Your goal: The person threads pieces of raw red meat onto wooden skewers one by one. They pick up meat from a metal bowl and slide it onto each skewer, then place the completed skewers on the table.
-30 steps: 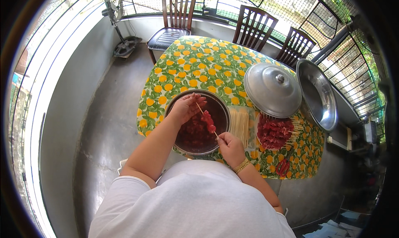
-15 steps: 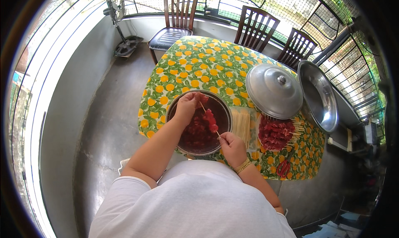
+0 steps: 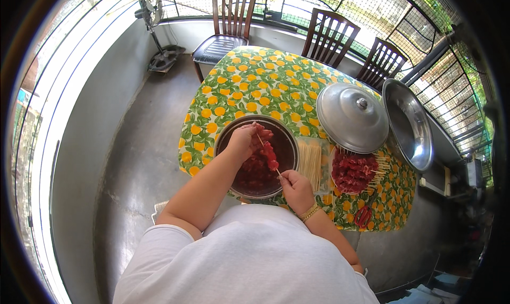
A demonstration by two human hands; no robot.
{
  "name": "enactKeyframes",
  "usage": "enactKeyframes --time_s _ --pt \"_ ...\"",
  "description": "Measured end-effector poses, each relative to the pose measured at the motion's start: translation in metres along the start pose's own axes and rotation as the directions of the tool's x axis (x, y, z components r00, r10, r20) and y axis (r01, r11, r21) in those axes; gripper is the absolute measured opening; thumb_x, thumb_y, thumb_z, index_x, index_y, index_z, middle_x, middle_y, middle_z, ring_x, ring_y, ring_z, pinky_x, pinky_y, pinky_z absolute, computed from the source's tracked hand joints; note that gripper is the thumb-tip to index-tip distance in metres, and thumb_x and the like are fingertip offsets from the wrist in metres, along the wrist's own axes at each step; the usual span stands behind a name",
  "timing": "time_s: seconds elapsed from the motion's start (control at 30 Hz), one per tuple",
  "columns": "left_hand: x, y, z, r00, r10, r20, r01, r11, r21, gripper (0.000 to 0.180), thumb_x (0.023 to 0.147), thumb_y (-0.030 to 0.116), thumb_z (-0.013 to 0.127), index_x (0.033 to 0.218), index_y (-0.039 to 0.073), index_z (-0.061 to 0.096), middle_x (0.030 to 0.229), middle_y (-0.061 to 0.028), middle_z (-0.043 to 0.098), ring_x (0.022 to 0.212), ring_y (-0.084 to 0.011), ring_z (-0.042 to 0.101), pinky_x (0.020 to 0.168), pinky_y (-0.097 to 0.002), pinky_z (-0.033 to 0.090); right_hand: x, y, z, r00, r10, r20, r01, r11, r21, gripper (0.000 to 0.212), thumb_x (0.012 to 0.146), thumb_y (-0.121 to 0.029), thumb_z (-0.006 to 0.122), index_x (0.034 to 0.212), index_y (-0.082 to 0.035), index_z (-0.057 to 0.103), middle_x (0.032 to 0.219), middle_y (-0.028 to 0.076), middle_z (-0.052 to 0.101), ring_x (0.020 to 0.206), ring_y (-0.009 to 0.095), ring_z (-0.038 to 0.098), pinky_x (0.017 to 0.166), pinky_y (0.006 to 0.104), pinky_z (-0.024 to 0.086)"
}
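Observation:
Over a round metal pot of dark red raw meat pieces, I hold a wooden skewer threaded with red meat at a slant. My right hand, a gold-coloured band on its wrist, pinches the skewer's bare lower end at the pot's near right rim. My left hand is closed at the upper end, its fingertips on a piece of raw meat by the skewer's tip; the fingers partly hide that piece. Bare skewers lie in a clear tray right of the pot. Beyond them sits a pile of meat skewers.
A domed metal lid rests behind the finished pile, beside a large metal basin tilted on its side. Red-handled scissors lie near the table's front right. Chairs stand along the far side; a fan is at far left.
My left hand has come slightly lower and nearer the threaded meat. The right hand keeps its pinch on the skewer's lower end. The whole view has shifted slightly.

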State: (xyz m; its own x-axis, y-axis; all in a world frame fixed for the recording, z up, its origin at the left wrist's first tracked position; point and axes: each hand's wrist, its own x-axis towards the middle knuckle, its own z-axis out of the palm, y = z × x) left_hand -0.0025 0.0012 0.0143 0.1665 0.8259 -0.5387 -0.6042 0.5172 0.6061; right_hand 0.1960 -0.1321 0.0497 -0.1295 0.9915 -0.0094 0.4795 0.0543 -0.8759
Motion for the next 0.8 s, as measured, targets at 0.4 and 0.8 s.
enactKeyframes --time_s 0.4,0.8 --pt "0.002 -0.012 0.008 0.999 -0.041 0.008 0.042 0.997 -0.063 0.023 0.108 0.025 0.035 0.094 0.014 0.050 0.111 -0.0225 0.069 0.098 -0.0330 0.069 0.072 -0.0435 0.054 -0.001 0.004 0.012 1.000 -0.019 0.020 0.020 1.000 -0.024 0.015 0.095 -0.017 0.062 0.097 -0.002 0.066 0.080 0.019 0.067 0.073 0.034 0.066 0.065 0.0390 0.051" --pt "-0.017 -0.027 0.026 0.995 -0.038 0.094 0.026 0.992 0.122 0.022 0.106 0.028 0.043 0.109 0.010 0.055 0.110 -0.0113 0.070 0.094 -0.0226 0.067 0.066 -0.0400 0.057 0.010 0.005 0.015 0.995 -0.045 -0.092 0.043 0.999 -0.030 0.013 0.094 -0.015 0.061 0.095 -0.003 0.065 0.080 0.018 0.067 0.073 0.035 0.066 0.064 0.0407 0.050"
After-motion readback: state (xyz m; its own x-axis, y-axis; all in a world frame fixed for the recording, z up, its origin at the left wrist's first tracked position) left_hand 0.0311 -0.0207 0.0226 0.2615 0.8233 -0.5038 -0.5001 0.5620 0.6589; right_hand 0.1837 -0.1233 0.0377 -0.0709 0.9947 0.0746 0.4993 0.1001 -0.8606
